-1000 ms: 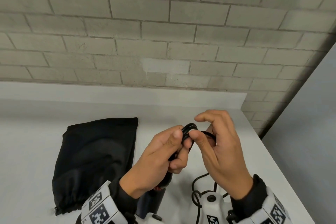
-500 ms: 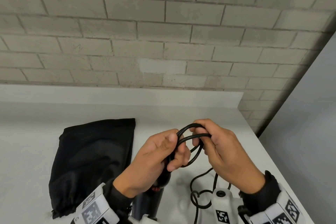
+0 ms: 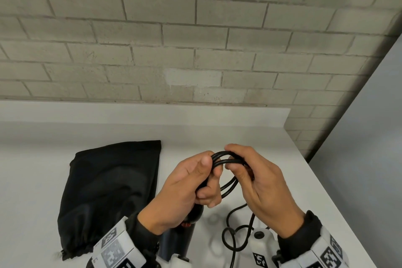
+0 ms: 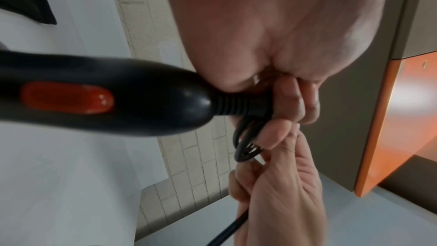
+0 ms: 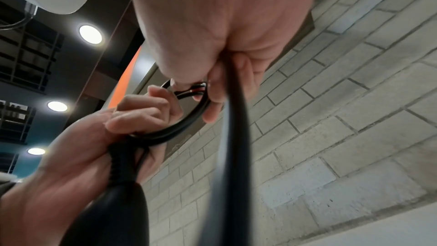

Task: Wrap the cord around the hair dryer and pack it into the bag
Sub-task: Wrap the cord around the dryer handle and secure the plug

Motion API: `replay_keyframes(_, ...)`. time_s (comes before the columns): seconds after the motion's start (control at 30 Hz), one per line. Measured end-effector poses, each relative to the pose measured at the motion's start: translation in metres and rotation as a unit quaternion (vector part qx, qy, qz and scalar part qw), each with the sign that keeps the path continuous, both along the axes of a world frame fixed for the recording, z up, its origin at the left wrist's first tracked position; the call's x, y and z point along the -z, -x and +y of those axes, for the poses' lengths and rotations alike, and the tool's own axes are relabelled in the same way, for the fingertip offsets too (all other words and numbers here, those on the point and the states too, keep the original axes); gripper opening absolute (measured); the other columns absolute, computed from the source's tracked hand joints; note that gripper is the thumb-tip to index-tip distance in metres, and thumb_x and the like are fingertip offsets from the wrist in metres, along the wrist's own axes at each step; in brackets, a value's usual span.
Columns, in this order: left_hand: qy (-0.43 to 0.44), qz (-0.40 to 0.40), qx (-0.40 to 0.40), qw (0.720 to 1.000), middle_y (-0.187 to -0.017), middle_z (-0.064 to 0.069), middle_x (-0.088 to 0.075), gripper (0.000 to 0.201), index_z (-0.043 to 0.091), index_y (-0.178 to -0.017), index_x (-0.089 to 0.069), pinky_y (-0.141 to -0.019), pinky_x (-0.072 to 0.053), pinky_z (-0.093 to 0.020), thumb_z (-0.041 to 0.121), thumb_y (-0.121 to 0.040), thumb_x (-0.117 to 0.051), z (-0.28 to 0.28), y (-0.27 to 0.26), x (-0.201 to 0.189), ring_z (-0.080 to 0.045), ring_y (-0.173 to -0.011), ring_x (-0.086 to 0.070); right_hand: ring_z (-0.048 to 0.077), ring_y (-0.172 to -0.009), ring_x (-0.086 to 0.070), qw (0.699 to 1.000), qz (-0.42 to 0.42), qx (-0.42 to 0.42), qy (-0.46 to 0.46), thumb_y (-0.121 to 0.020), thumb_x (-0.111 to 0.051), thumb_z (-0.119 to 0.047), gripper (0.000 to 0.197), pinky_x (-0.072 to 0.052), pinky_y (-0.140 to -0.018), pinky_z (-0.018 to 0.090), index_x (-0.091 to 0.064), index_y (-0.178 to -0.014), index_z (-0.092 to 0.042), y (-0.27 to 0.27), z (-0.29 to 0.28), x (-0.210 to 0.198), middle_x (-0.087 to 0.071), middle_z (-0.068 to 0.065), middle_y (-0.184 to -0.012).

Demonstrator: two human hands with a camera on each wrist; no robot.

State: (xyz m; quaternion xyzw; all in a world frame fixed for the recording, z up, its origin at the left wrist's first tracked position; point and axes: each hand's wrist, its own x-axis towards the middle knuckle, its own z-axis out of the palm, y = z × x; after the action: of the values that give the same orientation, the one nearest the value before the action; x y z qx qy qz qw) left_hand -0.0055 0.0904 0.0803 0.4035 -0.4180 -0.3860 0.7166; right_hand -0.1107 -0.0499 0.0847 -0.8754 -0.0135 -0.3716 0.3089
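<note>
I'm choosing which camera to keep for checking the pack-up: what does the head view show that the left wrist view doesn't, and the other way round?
Only the head view shows the whole black bag lying flat on the white counter, plus slack cord curling on the counter.

Only the left wrist view shows the hair dryer handle close up, with its red switch and ribbed cord collar.

Both show the left hand and right hand gripping loops of cord.
</note>
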Motion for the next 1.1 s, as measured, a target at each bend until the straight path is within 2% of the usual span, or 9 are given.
replay_keyframes(0.1, -0.005, 0.003, 0.002, 1.0, -0.052, 0.009, -0.037, 0.042, 0.017, -0.084, -0.058, -0.05, -0.039, -0.024, 0.058, -0.091, -0.056, -0.001, 0.001, -0.001, -0.006, -0.041, -0.031, 0.002, -0.075, -0.055, 0.997, -0.058, 0.028, 0.033, -0.102, -0.041, -0.038, 0.029, -0.045, -0.068, 0.011, -0.057, -0.119, -0.02, -0.001, 0.001, 0.004, -0.064, -0.006, -0.09)
replay_keyframes(0.2, -0.014, -0.003, 0.004, 1.0, -0.052, 0.008, -0.038, 0.044, 0.018, -0.082, -0.059, -0.048, -0.039, -0.021, 0.061, -0.088, -0.057, -0.001, 0.002, -0.001, -0.006, -0.042, -0.034, 0.008, -0.067, -0.054, 0.997, -0.039, 0.051, 0.034, -0.102, -0.033, -0.045, 0.032, -0.044, -0.06, 0.014, -0.052, -0.114, -0.022, -0.001, 0.005, 0.007, -0.064, -0.004, -0.085)
replay_keyframes(0.27, -0.02, -0.002, 0.001, 1.0, -0.051, 0.006, -0.039, 0.045, 0.018, -0.081, -0.059, -0.048, -0.039, -0.02, 0.062, -0.087, -0.058, -0.001, 0.003, -0.002, -0.007, -0.042, -0.035, 0.01, -0.069, -0.057, 0.997, 0.004, 0.074, 0.018, -0.1, -0.028, -0.053, 0.033, -0.045, -0.058, 0.016, -0.044, -0.115, -0.028, -0.001, 0.008, 0.01, -0.064, -0.009, -0.085)
replay_keyframes(0.4, -0.008, 0.021, -0.01, 1.0, -0.05, 0.007, -0.037, 0.044, 0.016, -0.08, -0.058, -0.044, -0.032, -0.023, 0.059, -0.088, -0.06, -0.001, 0.003, -0.001, -0.007, -0.04, -0.027, 0.01, -0.085, -0.063, 0.995, 0.084, 0.042, -0.04, -0.089, -0.019, -0.072, 0.042, -0.051, -0.072, 0.023, -0.027, -0.124, -0.05, 0.001, 0.012, 0.017, -0.067, -0.011, -0.095)
replay_keyframes(0.5, -0.013, 0.008, -0.017, 1.0, -0.049, 0.007, -0.036, 0.045, 0.016, -0.078, -0.058, -0.045, -0.031, -0.023, 0.06, -0.088, -0.059, 0.001, 0.002, -0.002, -0.008, -0.041, -0.025, 0.002, -0.092, -0.061, 0.995, 0.076, 0.018, -0.066, -0.088, -0.027, -0.074, 0.035, -0.048, -0.077, 0.014, -0.026, -0.122, -0.063, 0.005, 0.009, 0.013, -0.062, -0.024, -0.104)
replay_keyframes(0.57, -0.019, -0.005, -0.018, 1.0, -0.05, 0.009, -0.036, 0.045, 0.018, -0.077, -0.058, -0.045, -0.033, -0.023, 0.062, -0.087, -0.058, 0.001, 0.002, -0.003, -0.008, -0.041, -0.026, 0.0, -0.086, -0.06, 0.999, 0.032, 0.017, -0.028, -0.094, -0.034, -0.065, 0.029, -0.045, -0.073, 0.008, -0.039, -0.12, -0.052, 0.007, 0.004, 0.006, -0.058, -0.029, -0.101)
replay_keyframes(0.7, -0.027, -0.033, -0.013, 0.999, -0.05, 0.01, -0.037, 0.044, 0.022, -0.076, -0.057, -0.048, -0.039, -0.02, 0.065, -0.087, -0.056, 0.0, 0.004, -0.003, -0.008, -0.043, -0.031, 0.01, -0.066, -0.056, 0.999, -0.029, 0.027, 0.034, -0.102, -0.039, -0.043, 0.024, -0.046, -0.061, 0.021, -0.055, -0.107, -0.026, 0.007, -0.006, -0.006, -0.06, -0.01, -0.077)
replay_keyframes(0.87, -0.034, -0.053, -0.005, 0.998, -0.051, 0.009, -0.039, 0.043, 0.022, -0.077, -0.055, -0.051, -0.041, -0.021, 0.063, -0.089, -0.052, -0.001, 0.006, -0.002, -0.008, -0.042, -0.036, 0.011, -0.058, -0.052, 0.997, -0.055, 0.055, 0.013, -0.103, -0.037, -0.039, 0.024, -0.043, -0.053, 0.026, -0.056, -0.1, -0.023, 0.005, -0.002, -0.001, -0.06, -0.004, -0.072)
replay_keyframes(1.1, -0.018, -0.054, 0.013, 0.998, -0.051, 0.009, -0.041, 0.04, 0.02, -0.08, -0.053, -0.058, -0.045, -0.034, 0.057, -0.094, -0.049, -0.003, 0.007, 0.0, -0.01, -0.041, -0.042, 0.011, -0.05, -0.048, 0.989, -0.097, 0.077, -0.078, -0.102, -0.035, -0.046, 0.031, -0.041, -0.045, 0.025, -0.06, -0.1, -0.028, 0.004, 0.012, 0.001, -0.059, -0.007, -0.067)
